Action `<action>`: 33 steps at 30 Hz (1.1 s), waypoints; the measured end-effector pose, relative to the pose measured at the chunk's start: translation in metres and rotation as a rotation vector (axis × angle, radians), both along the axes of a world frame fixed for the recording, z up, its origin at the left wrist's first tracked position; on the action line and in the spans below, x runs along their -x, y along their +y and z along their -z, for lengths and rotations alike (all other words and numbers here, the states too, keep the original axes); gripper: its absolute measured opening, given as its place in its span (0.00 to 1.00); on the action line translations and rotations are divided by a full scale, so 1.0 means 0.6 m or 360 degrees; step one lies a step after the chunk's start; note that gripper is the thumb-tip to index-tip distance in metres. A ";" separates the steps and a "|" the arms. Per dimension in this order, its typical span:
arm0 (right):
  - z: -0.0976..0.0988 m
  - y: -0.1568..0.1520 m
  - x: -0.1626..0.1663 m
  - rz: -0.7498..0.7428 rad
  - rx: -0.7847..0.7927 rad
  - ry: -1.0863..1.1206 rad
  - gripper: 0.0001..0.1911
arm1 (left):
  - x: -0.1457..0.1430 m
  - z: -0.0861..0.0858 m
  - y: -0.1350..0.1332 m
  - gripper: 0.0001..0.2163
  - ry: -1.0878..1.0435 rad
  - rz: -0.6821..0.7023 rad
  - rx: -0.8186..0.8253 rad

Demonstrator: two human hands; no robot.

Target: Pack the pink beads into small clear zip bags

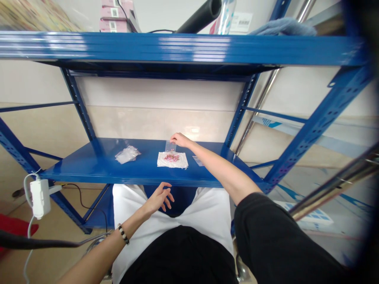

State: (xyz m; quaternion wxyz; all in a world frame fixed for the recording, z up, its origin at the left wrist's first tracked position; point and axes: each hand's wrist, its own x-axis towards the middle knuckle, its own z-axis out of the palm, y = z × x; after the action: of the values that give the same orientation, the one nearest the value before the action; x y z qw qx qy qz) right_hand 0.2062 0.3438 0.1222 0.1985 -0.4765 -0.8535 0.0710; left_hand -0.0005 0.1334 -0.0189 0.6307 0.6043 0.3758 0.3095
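Note:
My right hand (179,139) reaches to the back of the blue shelf, its fingers pinched on the top of a small clear plastic bag (169,147). The bag's lower end touches or overlaps the far edge of a white crumpled paper sheet (161,161). On that sheet lies a loose pile of small pink and reddish beads (172,157); a few pink specks show at the bag's bottom, inside or behind it. My left hand (161,197) hovers in front of the shelf edge above my lap, fingers spread, holding nothing.
A stack of clear plastic bags (128,154) lies on the blue shelf board (97,161) to the left. Another clear bag (197,160) is partly under my right forearm. An upper shelf beam (124,48) crosses overhead. A white power adapter (40,198) hangs at the left.

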 end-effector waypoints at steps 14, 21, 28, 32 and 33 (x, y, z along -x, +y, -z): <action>-0.006 -0.005 -0.003 0.0155 -0.0137 0.0033 0.09 | -0.002 -0.011 -0.007 0.19 0.0039 0.0046 0.0042; -0.011 -0.032 -0.002 0.0574 -0.0194 0.0737 0.12 | 0.007 -0.016 0.000 0.20 -0.0117 -0.0026 -0.0021; 0.088 -0.180 0.082 0.0507 0.0694 0.2072 0.05 | 0.027 -0.076 0.039 0.25 -0.0491 -0.0564 -0.0229; 0.133 -0.243 0.140 0.0241 0.0981 0.2480 0.09 | 0.039 -0.088 0.077 0.22 -0.0622 -0.0802 -0.0238; 0.138 -0.251 0.152 0.0213 0.0994 0.2543 0.11 | 0.043 -0.086 0.085 0.21 -0.0669 -0.0843 -0.0218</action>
State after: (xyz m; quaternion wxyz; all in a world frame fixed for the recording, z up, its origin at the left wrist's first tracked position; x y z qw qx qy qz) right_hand 0.1147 0.1929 0.0394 0.6034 -0.3658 -0.3692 0.6048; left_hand -0.0264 0.1845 0.0329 0.5501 0.4496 0.3598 0.6048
